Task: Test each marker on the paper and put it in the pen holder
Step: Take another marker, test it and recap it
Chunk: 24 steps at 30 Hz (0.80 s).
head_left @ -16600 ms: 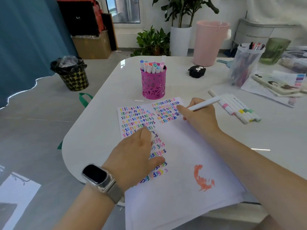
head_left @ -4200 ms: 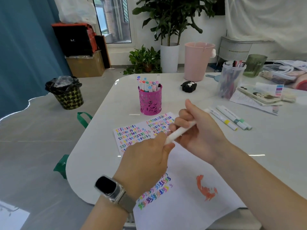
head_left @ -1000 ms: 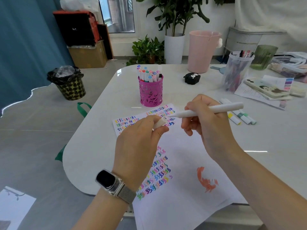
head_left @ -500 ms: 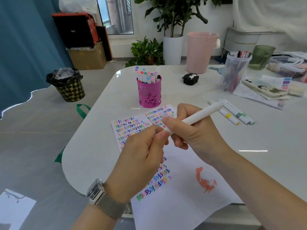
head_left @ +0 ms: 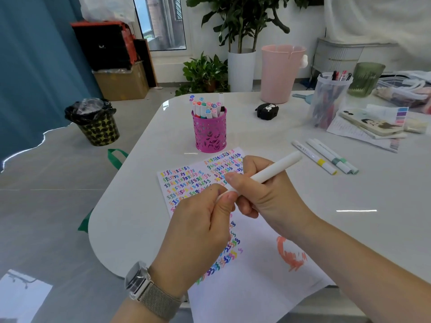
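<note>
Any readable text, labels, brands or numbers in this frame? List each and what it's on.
Nothing is legible as a word, brand or number.
Paper: rows of coloured squiggles, test marks rather than letters.
Markers lying on the table: faint print on one barrel, too small to read.
Printed sheet under the phone: lines of text, blurred.
Marker held in both hands: no print visible.
Pen holder: cut-out pattern only, no label.

We see bright daylight from the window [head_left: 161, 22]; the table [head_left: 363, 206] shines below it, and edges bend.
</note>
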Tool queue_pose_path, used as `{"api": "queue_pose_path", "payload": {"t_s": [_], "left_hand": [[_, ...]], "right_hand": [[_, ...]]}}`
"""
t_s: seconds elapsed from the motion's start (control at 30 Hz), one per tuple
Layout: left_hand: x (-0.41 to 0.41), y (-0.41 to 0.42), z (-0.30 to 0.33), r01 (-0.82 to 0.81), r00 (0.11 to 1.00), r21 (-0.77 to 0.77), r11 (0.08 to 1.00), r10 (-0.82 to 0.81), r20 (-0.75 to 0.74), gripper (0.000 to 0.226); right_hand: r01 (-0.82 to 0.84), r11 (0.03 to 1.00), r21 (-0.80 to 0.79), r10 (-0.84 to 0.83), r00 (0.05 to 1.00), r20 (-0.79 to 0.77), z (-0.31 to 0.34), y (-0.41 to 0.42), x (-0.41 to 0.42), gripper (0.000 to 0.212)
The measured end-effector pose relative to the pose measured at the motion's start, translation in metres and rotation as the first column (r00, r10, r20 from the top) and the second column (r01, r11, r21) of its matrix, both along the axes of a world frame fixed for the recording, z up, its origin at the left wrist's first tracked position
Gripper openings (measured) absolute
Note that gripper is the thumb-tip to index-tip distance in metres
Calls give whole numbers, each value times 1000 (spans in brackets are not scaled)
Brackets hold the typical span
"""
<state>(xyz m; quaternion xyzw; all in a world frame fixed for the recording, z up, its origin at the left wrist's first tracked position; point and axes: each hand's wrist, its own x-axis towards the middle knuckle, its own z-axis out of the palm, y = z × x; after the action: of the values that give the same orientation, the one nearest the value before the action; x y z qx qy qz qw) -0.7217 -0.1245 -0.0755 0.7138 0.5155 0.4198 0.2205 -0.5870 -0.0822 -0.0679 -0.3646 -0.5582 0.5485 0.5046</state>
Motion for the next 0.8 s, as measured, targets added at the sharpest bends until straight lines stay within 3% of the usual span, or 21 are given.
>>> {"api": "queue_pose_path", "payload": {"t_s": [0.13,0.2,0.23,0.3,0.37,0.47,0.53,0.63,0.67,0.73,0.8], "left_hand": [[1,7,14,-31,985,-93,995,47,166,37],[-4,15,20,-111,941,-188,976,164,296,35],[-9,19,22,-154,919,-231,961,225,324,34],[-18,24,20,-238,930,-251,938,294,219,35],[-23,24,16,-274,956,-227,935,291,46,37],[-22,17,12,-202,979,-178,963,201,-19,33],[-19,14,13,-139,987,-133,981,147,57,25],[-23,18,16,-113,984,-115,987,127,123,13],[-27,21,14,-137,989,-113,984,143,47,19],[-36,26,9,-175,960,-107,979,146,-240,34],[-43,28,1,-180,841,-161,970,67,-537,47]], "right_hand": [[-70,998,-3,70,989,129,12,6,-4,37],[38,999,17,-40,987,157,14,14,-2,23],[150,986,66,-160,971,178,11,18,3,18],[270,865,423,-433,827,359,6,26,16,38],[-18,688,726,-541,653,529,-6,29,27,58],[-385,594,707,-487,527,696,-21,21,18,63],[-400,646,650,-405,542,737,-22,17,9,60],[-190,833,520,-286,655,699,-12,31,6,61],[-91,869,486,-261,751,607,-3,42,6,67],[54,865,499,-271,888,372,19,68,5,76],[183,794,580,-368,904,217,42,97,-1,70]]}}
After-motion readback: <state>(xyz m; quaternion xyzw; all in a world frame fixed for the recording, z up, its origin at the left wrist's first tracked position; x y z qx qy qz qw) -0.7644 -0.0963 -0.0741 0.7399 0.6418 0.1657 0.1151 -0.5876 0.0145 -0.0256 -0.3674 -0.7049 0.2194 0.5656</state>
